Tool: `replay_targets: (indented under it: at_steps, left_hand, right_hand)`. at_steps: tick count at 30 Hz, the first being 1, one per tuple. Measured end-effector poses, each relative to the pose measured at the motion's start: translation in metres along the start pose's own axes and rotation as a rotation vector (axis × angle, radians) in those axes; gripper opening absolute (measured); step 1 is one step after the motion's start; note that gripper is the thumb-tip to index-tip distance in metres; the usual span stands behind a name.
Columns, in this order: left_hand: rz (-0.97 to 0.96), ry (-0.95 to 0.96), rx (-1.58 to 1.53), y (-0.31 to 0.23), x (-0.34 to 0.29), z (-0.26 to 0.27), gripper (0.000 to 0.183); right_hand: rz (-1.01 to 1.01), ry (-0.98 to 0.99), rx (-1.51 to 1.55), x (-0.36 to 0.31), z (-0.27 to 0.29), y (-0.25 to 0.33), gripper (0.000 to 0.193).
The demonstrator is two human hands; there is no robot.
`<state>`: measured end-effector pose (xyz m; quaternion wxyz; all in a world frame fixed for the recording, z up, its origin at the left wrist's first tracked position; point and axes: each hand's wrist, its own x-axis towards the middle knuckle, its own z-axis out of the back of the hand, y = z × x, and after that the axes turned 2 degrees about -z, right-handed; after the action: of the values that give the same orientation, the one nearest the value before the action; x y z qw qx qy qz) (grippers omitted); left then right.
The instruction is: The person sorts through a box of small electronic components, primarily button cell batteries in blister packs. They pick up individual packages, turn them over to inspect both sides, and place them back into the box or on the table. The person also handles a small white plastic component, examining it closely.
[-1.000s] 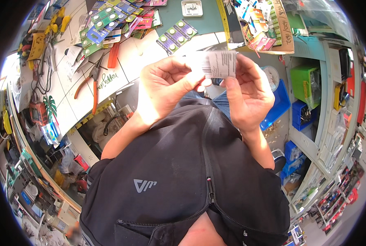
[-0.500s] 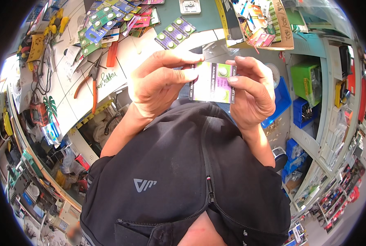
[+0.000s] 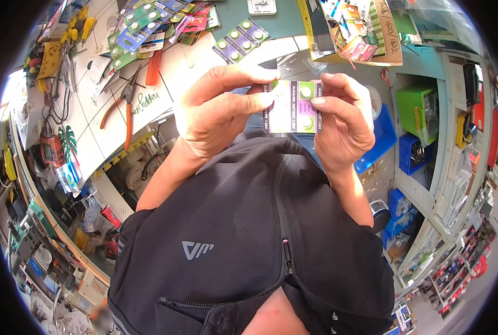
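Between my hands I hold a button cell blister card (image 3: 295,114), green and purple with dark printed bands. Round silver cells show on its right part, while glare washes out its left part. My left hand (image 3: 221,106) pinches the card's left edge between thumb and fingers. At the right edge, my right hand (image 3: 346,117) grips it with the thumb on the front. The card is in the air above my lap, near the bench's front edge. Beyond it, another blister card of button cells (image 3: 241,40) lies on the green mat (image 3: 288,25).
A heap of battery cards (image 3: 148,25) covers the bench's far left. Orange-handled pliers (image 3: 123,106) lie on the white tiles. At the far right stands a cardboard box (image 3: 393,33) of packs. Below right are a blue tray (image 3: 380,148) and a green bin (image 3: 416,109).
The card has shifted slightly right and tilted, so the glare covers less of it and more purple shows. Both hands keep their grip.
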<state>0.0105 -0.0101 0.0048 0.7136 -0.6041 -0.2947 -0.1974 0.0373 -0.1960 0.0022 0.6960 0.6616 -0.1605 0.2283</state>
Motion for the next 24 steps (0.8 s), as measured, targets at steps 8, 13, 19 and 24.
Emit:
replay_targets:
  at_steps: [8, 13, 19, 24]
  left_hand:
    - [-0.043, -0.007, 0.06, 0.0024, -0.0015, 0.0017, 0.016]
    - [-0.05, -0.03, 0.05, -0.0001, -0.0013, -0.0002, 0.017]
    - [-0.067, -0.017, 0.103, -0.0027, 0.0012, 0.0003, 0.015]
    - [-0.073, 0.028, 0.121, -0.0037, 0.0008, 0.0014, 0.015]
  right_hand:
    - [-0.013, 0.008, 0.002, -0.0011, -0.0005, 0.0003, 0.024]
    - [-0.009, 0.015, -0.006, -0.0015, -0.0004, 0.002, 0.024]
    - [-0.041, 0.012, -0.02, -0.0022, 0.0, 0.0002, 0.023]
    - [-0.094, 0.008, -0.023, -0.0004, 0.0001, 0.0001, 0.022]
